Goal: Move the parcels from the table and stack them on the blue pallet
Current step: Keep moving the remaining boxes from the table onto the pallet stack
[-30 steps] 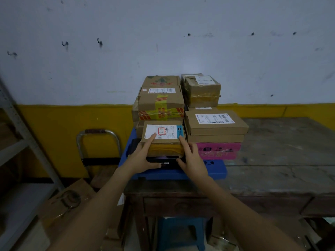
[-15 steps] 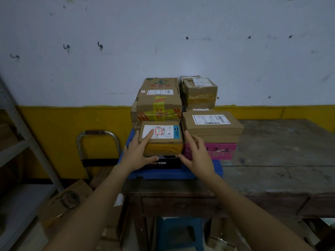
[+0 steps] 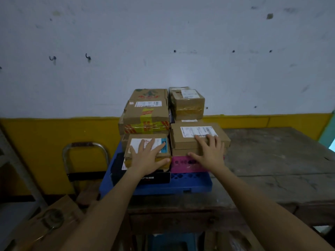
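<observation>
Left hand (image 3: pixel 147 156): spread flat on small parcel (image 3: pixel 145 142), likely squaring it. Right hand (image 3: pixel 210 151): spread flat on labelled parcel (image 3: pixel 188 140), steadying stack on blue pallet (image 3: pixel 192 183).

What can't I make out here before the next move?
Head view only.
- Label on the small parcel: mostly covered by the left hand.
- Label on the flat parcel: print too small, corner under the right hand.
- Rear of the pallet: hidden by stacked parcels.
- Right end of the table: cut off by the frame edge.
</observation>
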`<state>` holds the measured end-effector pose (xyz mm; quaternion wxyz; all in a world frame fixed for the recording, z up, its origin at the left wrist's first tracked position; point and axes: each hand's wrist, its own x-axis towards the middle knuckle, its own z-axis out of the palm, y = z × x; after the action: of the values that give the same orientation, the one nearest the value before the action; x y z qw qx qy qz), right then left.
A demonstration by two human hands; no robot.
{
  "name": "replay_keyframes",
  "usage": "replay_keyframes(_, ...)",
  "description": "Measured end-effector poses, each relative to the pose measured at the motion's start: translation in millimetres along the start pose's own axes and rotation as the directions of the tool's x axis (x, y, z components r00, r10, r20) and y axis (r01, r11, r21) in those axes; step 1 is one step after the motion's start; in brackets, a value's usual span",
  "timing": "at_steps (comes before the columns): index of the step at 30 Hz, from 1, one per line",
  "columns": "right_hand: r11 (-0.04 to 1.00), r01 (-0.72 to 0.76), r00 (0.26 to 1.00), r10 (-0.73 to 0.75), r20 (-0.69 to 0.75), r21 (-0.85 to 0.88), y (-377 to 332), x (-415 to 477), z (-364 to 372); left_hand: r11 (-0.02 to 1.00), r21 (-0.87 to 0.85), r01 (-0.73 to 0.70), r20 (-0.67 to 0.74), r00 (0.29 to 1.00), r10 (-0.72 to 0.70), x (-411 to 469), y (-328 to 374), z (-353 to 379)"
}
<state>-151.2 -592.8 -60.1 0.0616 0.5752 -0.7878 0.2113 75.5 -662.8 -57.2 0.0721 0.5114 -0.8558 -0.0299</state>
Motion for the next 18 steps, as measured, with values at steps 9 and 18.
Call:
replay_keyframes(9, 1.0, -0.014, 1.0, 0.014, -0.014, -0.019, -13.3, -0.7, 7.2, 1.0, -0.003, 0.005, -0.021, 1.0, -0.005, 3.0, 1.3, 3.9)
replay_keyframes(18, 0.998, -0.008, 0.991, 0.016, -0.131, 0.056, -9.3, 5.3, -12.5, 0.994, -0.108, -0.032, -0.107, 0.994, 0.021, 3.2, 3.9, -16.8)
